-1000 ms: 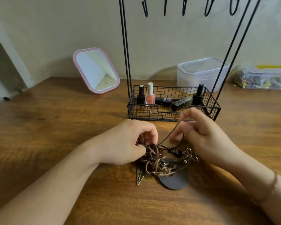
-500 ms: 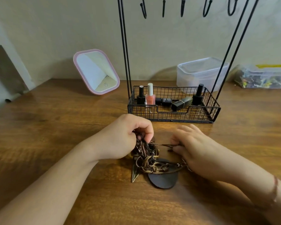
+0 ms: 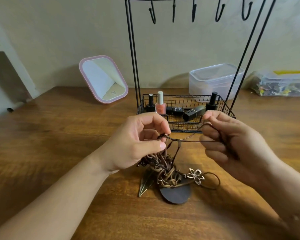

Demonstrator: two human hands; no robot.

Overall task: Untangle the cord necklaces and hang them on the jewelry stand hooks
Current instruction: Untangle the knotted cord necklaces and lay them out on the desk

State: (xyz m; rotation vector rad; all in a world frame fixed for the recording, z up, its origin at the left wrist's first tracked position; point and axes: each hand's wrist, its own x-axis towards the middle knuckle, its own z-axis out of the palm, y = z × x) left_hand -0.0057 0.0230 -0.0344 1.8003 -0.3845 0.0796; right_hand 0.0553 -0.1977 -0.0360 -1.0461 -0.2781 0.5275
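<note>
Reaching in from the near edge of the wooden table [image 3: 50, 144], both forearms angle inward and meet in front of the jewelry stand [image 3: 133, 66]. The left hand [image 3: 137, 144] is raised off the surface, palm turned to the right, with thumb and curled fingers pinching a knot of brown cord. The right hand [image 3: 232, 144] is held at the same height, fingers curled and closed around a strand that runs taut between the two hands. The tangled cord necklaces [image 3: 164, 167] hang from the left hand's grip down to the table, near its middle, just in front of the stand's wire basket [image 3: 184, 125]. On the table at the bottom of the tangle lie a metal leaf pendant [image 3: 145, 184], a dark oval pendant [image 3: 175, 194] and a flower pendant [image 3: 196, 175]. All five hooks [image 3: 152, 16] on the stand's top bar are bare. Nail polish bottles [image 3: 160, 104] stand in the basket. A pink-framed mirror [image 3: 104, 78] leans at the far edge, left of the stand; a clear plastic box [image 3: 215, 78] sits behind the stand on the right.
</note>
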